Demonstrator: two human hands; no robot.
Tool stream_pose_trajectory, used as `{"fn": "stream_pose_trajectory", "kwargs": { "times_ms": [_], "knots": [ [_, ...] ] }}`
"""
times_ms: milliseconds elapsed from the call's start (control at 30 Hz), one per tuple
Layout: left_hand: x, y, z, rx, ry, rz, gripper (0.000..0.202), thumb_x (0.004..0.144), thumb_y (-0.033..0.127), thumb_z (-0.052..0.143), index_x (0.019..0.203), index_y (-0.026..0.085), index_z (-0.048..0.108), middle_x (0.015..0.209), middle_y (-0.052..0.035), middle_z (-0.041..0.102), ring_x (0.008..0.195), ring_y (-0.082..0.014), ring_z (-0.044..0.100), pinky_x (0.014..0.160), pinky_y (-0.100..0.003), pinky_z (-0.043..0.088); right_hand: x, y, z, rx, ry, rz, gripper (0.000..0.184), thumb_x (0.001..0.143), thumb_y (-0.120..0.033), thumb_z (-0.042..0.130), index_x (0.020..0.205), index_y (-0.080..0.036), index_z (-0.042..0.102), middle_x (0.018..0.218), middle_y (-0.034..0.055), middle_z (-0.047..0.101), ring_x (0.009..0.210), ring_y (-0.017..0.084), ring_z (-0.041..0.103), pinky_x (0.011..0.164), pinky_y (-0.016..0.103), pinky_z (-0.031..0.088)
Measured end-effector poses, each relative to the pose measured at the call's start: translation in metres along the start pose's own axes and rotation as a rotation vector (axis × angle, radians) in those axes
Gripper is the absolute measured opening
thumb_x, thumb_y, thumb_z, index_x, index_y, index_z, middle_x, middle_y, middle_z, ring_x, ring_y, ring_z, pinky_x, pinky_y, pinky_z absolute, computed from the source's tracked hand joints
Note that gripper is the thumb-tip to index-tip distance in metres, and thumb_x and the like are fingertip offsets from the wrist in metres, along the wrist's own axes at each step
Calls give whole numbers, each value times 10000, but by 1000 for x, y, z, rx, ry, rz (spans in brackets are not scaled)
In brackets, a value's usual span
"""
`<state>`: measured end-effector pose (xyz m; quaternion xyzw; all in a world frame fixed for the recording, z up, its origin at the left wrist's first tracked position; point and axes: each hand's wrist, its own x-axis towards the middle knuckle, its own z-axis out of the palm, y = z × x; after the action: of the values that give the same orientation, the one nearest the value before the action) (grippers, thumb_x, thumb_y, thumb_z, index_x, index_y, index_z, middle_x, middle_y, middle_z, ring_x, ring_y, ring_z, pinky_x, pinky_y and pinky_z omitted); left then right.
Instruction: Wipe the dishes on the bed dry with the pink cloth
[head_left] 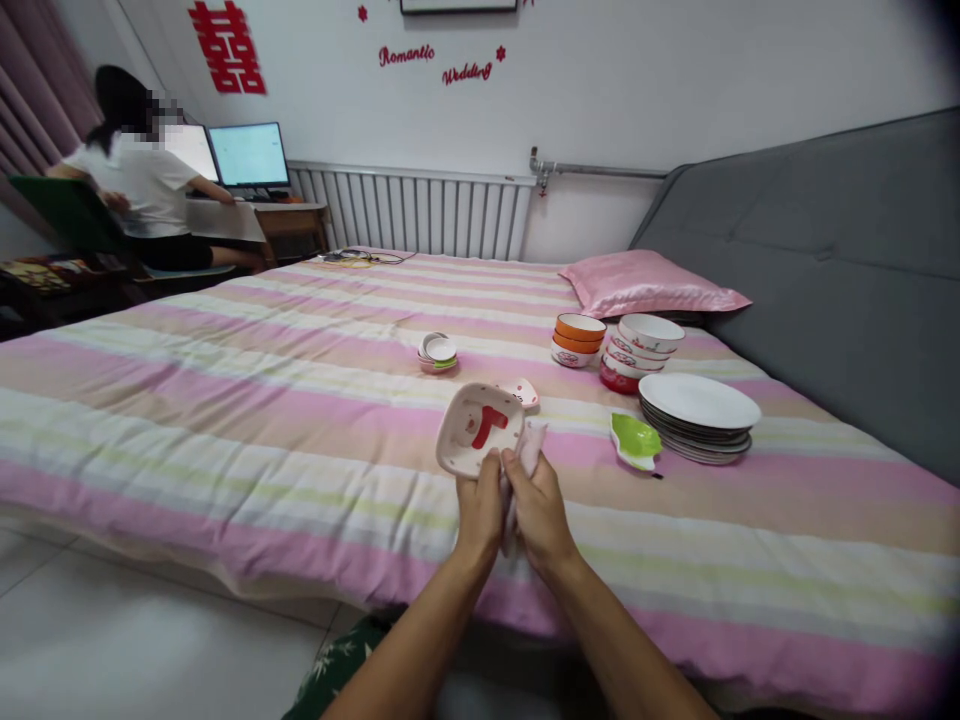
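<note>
My left hand (pixel 480 508) grips the near edge of a squarish white bowl (pixel 461 430) with a red picture inside, tilted toward me above the bed. Beside it, my right hand (pixel 541 508) is closed around a pale pink cloth (pixel 534 445), which hangs down between both hands. Just behind the bowl lies a small white and pink dish (pixel 527 393), partly hidden by it. To the right a green leaf-shaped dish (pixel 636 440) rests on the bedspread, near a stack of plates (pixel 697 400).
Stacked orange and white bowls (pixel 579 340) and red and white bowls (pixel 637 355) stand behind the plates. Small stacked dishes (pixel 438 352) sit mid-bed. A pink pillow (pixel 652 282) lies by the grey headboard (pixel 825 260). A person (pixel 146 190) sits at a desk far left.
</note>
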<state>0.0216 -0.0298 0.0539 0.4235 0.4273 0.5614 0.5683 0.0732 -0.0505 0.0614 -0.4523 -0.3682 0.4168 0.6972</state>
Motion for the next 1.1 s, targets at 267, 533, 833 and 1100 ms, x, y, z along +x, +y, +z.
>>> {"fn": "stream_pose_trajectory", "kwargs": {
  "times_ms": [267,533,833,1100],
  "knots": [
    [0,12,3,-113,-139,-55,412,737,315,600,1103,126,590,1058,-93,668,988,-209,620,857,-309,478,22,-13,-30,-407,169,-111,370,824,-381,496,1085,-130,574,975,106,678,882,232,631,791,353,479],
    [22,32,-22,156,-345,-102,347,724,382,603,940,114,644,782,-53,649,665,-143,591,582,-251,484,33,-37,-69,-1009,-27,-269,241,840,-255,421,975,-204,614,835,78,700,758,235,627,634,291,412],
    [14,19,-17,127,-325,-249,291,699,267,605,953,127,588,768,-56,641,608,-152,612,555,-306,524,27,-39,-54,-1189,-14,-249,204,823,-203,404,899,-208,594,841,83,681,758,236,620,574,270,345],
    [15,17,-7,-51,-76,-313,279,740,134,566,1018,107,565,893,-108,674,664,-162,653,585,-294,549,20,-21,-33,-764,129,-186,489,877,-388,319,1243,-120,503,963,128,673,852,262,635,731,350,457]
  ]
}}
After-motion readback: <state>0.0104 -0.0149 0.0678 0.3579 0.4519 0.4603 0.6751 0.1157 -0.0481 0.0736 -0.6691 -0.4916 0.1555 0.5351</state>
